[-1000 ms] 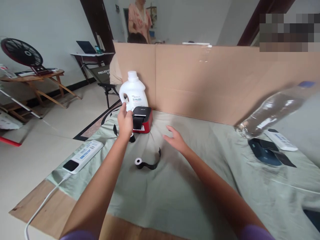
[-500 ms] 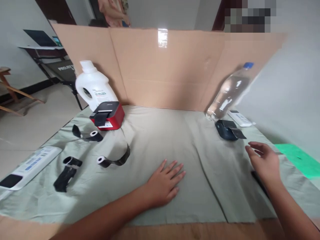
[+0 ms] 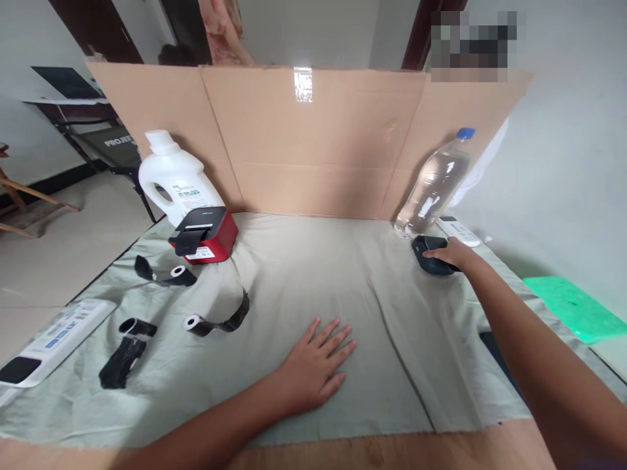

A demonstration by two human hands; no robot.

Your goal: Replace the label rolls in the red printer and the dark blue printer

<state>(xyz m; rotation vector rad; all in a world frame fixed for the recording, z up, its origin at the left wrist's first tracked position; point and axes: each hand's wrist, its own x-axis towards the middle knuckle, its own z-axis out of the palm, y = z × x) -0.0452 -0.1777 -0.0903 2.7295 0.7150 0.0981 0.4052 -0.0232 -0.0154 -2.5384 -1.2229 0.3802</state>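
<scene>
My left hand (image 3: 317, 364) lies flat, palm down, on the grey-green cloth (image 3: 313, 274) with its fingers spread and nothing in it. At the right, my right hand (image 3: 453, 253) reaches over a small black printer (image 3: 430, 261), its thumb and fingers against the top and side; some fingers are hidden. The printer rests on the cloth. Across at the left stands a red and black label printer (image 3: 206, 236) with a black strip hanging from its front. Several black paper rolls lie partly unrolled before it, among them one roll (image 3: 193, 323) with a white core.
Behind stand a cardboard panel (image 3: 313, 143), a white jug (image 3: 176, 176) and a blue-capped clear bottle (image 3: 435, 183). White long devices lie at left (image 3: 59, 339) and right (image 3: 458, 230). A dark flat object (image 3: 499, 356) sits under my right forearm. A person (image 3: 223, 32) stands beyond the panel.
My right hand has moved forward and left onto the small black printer. My left hand stays flat on the cloth. The view has shifted slightly.
</scene>
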